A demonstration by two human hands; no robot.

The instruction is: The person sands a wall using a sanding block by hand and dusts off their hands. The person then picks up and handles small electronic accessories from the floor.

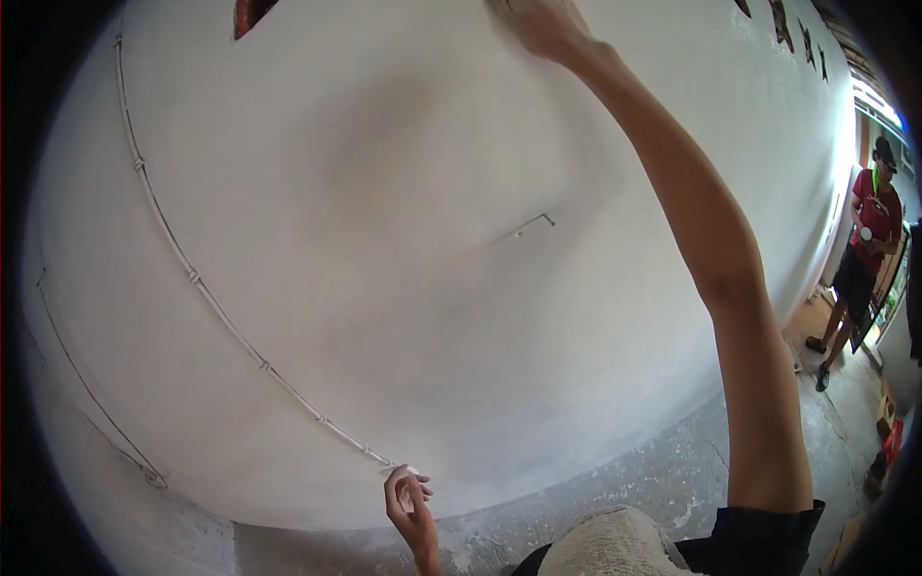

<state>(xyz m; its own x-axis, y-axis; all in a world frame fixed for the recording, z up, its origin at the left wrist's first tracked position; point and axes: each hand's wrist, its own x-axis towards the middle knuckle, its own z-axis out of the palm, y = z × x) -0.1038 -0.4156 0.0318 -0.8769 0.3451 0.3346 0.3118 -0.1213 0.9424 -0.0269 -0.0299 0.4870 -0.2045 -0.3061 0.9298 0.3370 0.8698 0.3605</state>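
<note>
Low in the head view, my left hand (411, 504) is closed, its fingers curled near the lower end of a thin white cable (227, 312) clipped along the white wall (432, 317). Something small and pale shows at those fingertips, too unclear to name. My right arm reaches up across the view, and my right hand (540, 24) is against or close to the wall at the top edge. Its fingers are blurred and partly cut off, so what they hold cannot be made out. A small bent metal piece (547, 220) sticks out of the wall between the hands.
Another person (874, 216) in a red shirt and dark cap stands at the far right by a doorway. A second thin cable (91, 394) runs along the left. The grey floor (653, 480) lies below. Dark openings mark the upper wall.
</note>
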